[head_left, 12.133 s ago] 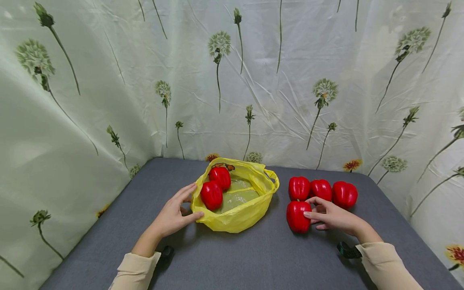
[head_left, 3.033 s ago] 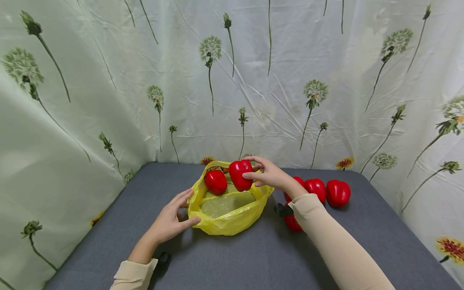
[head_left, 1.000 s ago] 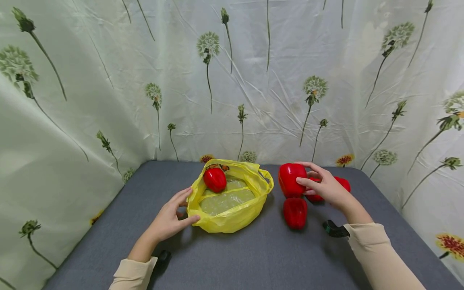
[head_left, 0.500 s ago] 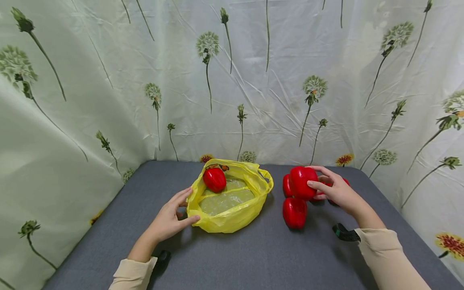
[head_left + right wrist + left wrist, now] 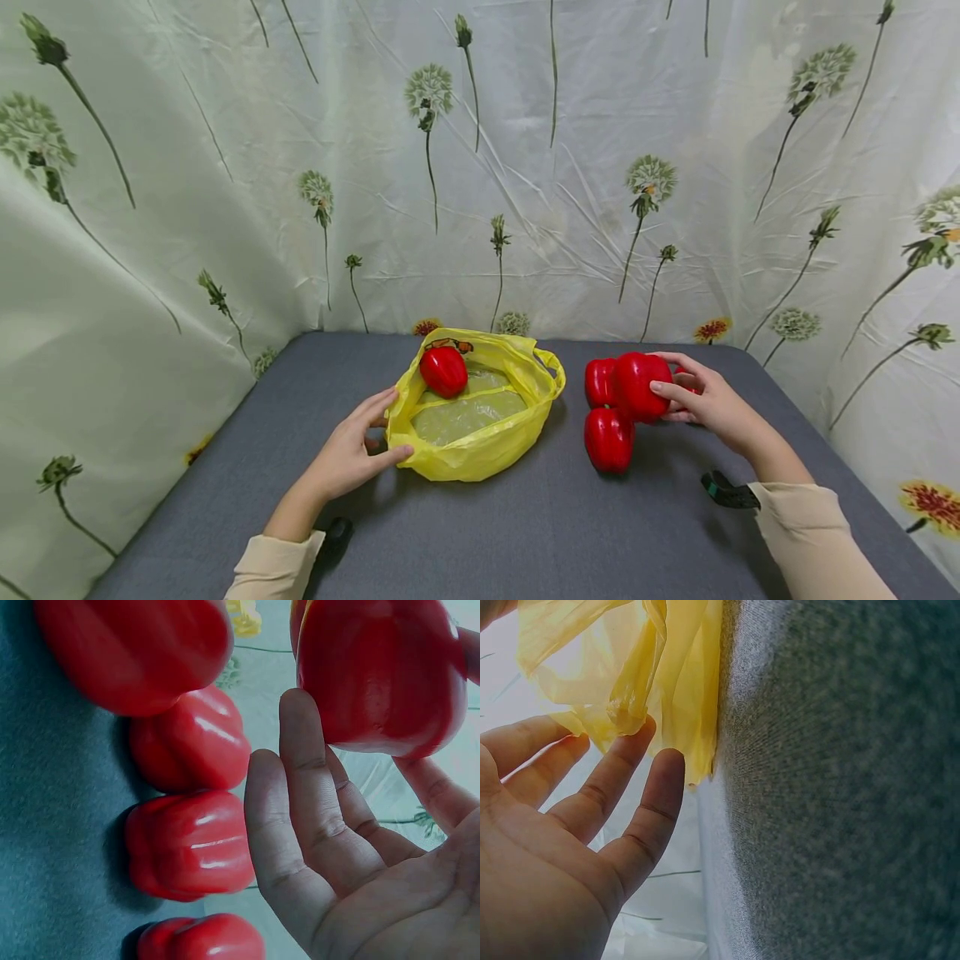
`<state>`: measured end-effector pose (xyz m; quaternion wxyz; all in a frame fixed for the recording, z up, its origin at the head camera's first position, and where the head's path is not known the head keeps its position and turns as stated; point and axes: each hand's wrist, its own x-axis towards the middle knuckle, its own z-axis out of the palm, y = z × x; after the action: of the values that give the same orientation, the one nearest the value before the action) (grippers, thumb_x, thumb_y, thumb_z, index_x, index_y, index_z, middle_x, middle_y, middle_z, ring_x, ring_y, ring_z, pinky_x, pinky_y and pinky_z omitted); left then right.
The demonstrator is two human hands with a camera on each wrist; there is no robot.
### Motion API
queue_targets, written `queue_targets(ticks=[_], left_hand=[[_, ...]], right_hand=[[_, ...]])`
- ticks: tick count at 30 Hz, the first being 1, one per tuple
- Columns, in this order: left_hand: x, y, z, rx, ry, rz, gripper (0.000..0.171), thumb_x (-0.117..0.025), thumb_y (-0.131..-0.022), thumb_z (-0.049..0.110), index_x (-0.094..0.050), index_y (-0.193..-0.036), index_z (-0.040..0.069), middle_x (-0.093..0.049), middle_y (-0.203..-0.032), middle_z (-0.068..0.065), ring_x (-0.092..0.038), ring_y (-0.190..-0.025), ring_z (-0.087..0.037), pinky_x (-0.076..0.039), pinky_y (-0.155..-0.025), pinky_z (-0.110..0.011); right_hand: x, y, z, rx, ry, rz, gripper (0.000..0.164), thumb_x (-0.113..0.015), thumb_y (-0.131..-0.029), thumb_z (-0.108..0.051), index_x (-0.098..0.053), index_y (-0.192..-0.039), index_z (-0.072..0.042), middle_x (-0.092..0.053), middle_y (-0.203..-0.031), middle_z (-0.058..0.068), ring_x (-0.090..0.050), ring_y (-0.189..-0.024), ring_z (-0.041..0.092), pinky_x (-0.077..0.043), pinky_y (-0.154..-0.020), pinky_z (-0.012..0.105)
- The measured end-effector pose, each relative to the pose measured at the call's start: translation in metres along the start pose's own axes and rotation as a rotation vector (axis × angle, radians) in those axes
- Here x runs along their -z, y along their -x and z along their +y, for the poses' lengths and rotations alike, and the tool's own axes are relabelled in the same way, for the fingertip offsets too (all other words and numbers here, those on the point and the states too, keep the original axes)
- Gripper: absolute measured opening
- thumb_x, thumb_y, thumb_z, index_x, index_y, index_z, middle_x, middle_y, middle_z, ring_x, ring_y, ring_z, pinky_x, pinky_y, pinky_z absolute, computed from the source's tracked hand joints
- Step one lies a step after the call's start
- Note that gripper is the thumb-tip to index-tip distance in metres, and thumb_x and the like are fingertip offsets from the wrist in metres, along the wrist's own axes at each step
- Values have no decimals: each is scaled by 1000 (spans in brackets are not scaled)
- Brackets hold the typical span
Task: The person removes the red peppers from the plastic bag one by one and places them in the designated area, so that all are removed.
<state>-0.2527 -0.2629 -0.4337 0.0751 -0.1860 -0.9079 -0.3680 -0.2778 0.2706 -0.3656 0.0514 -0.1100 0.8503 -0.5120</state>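
A yellow plastic bag (image 5: 480, 457) stands with its mouth spread, one red bell pepper (image 5: 444, 372) inside at its left. My left hand (image 5: 356, 450) rests against the bag's left side, fingers extended; the left wrist view has the fingertips touching the yellow plastic (image 5: 682, 690). My right hand (image 5: 708, 404) grips another red bell pepper (image 5: 639, 387) between thumb and fingers, raised above the table. Close by are a pepper behind it (image 5: 599, 382) and one in front (image 5: 608, 440). More peppers, largely hidden by the hand in the head view, appear as a row in the right wrist view (image 5: 191, 844).
The grey table (image 5: 480, 550) carries everything. A white curtain with dandelion prints (image 5: 525, 167) hangs behind and on both sides. Each wrist wears a black band, such as the right band (image 5: 727, 490).
Twelve seconds ago two peppers lay in the bag; one has since been lifted out. Over the last second my right hand has carried it rightward and slightly down. My left hand stays put.
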Motion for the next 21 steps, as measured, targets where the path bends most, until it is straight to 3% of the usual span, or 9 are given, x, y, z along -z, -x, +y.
queue_targets(ticks=[10, 21], left_hand=[[0, 0, -1, 5, 1, -3, 86, -84, -94, 38, -45, -163, 6, -43, -169, -16, -70, -124, -33, -61, -88, -40], [-1, 0, 0, 13, 12, -7, 86, -85, -94, 38, -45, -163, 5, -43, -169, -17, -69, -124, -34, -61, -89, -42]], right_hand=[[4, 5, 13, -27, 0, 4, 65, -61, -109, -33, -35, -164, -8, -56, -140, 30, -74, -91, 19, -65, -83, 35], [8, 12, 26, -48, -12, 2, 63, -61, -109, -30, -36, -162, -7, -57, -139, 27, -75, -92, 19, -65, -84, 36]])
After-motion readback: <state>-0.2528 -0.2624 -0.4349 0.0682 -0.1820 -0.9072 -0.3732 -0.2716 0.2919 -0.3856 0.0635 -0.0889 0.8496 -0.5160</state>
